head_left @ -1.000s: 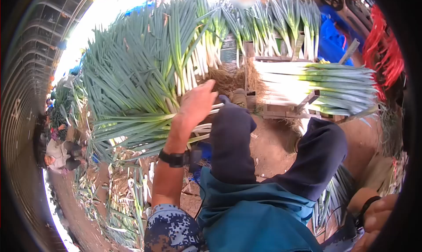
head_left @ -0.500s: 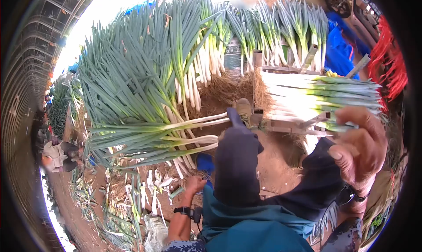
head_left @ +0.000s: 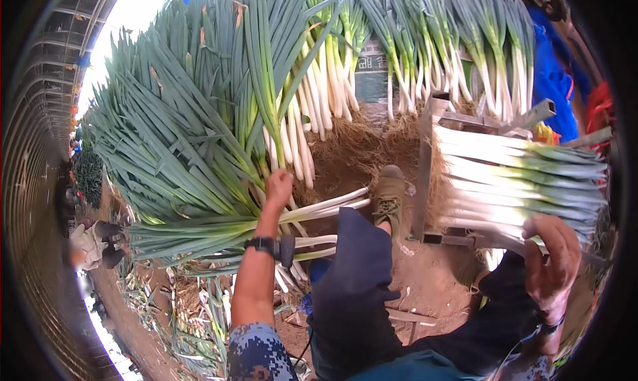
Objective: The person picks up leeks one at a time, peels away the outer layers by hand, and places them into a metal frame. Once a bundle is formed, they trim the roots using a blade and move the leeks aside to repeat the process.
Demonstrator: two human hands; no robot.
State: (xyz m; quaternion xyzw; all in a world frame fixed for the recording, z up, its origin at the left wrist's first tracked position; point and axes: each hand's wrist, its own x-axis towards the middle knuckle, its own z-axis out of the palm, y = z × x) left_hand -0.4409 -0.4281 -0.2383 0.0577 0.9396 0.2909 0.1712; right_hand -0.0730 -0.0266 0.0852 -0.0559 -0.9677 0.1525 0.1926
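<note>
Long green onions (head_left: 193, 108) with dark green leaves and white stems form a large heap at the left. My left hand (head_left: 279, 184) is at the heap's lower right edge, its fingers closed at the white stems; what they hold is too small to tell. Several loose stalks (head_left: 199, 238) lie crosswise below it. At the right, a metal frame (head_left: 425, 162) bears a stack of trimmed onions (head_left: 505, 182), roots to the left. My right hand (head_left: 555, 255) hangs at the stack's lower right edge, fingers curved and apart, holding nothing visible.
More onions (head_left: 485, 49) stand upright along the back. Leaf scraps (head_left: 199, 321) litter the ground at lower left. My shoe (head_left: 389, 195) stands between heap and frame. Another person (head_left: 96, 243) is at the far left. Blue sheeting (head_left: 558, 82) and red strings (head_left: 600, 112) are at the right.
My left hand has moved up from near my knee to the heap's stems. My right hand has lowered toward the stack's near edge. The view has shifted, bringing the onions closer.
</note>
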